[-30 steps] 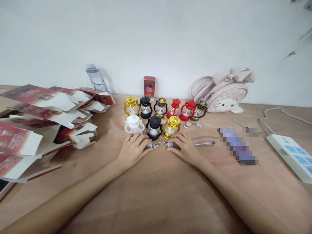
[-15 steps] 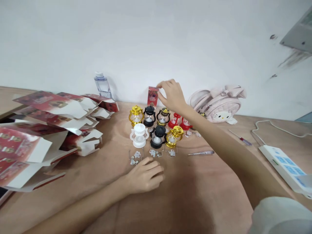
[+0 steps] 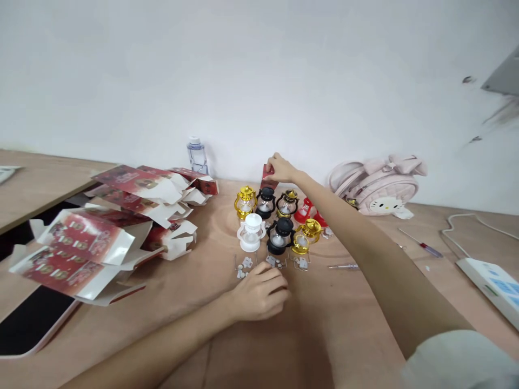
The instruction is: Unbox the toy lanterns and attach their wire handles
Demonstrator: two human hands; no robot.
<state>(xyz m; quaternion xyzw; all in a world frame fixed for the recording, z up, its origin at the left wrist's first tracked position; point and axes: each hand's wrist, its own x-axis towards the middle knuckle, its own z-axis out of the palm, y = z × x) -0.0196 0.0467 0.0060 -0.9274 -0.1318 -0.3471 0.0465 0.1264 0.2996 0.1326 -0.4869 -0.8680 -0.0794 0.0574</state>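
Observation:
Against the wall, my right hand (image 3: pixel 280 168) grips a small red printed box (image 3: pixel 269 183) near its top, fingers bent; they cover part of it. On the table my left hand (image 3: pixel 261 293) rests palm down, fingers loosely curled and slightly apart, with nothing seen in it. Just beyond its fingertips lie small metal parts and bent wire handles (image 3: pixel 302 263). Between my hands stand several miniature lanterns, among them a white lantern (image 3: pixel 251 233), a black lantern (image 3: pixel 280 236) and a gold lantern (image 3: pixel 245 202). My right forearm partly hides a red lantern (image 3: pixel 303 210).
Unfolded red and white cartons (image 3: pixel 121 189) pile up on the left, near a phone (image 3: pixel 36 321). A clear bottle (image 3: pixel 197 156) stands by the wall. To the right are a pink bag (image 3: pixel 385 189), screwdrivers (image 3: pixel 430 249) and a power strip (image 3: pixel 490 286) with its cord.
The view has swung left, bringing the phone into sight. My right hand's fingers have come over the red box's upper part, and the box looks turned. My left hand stays near the metal parts.

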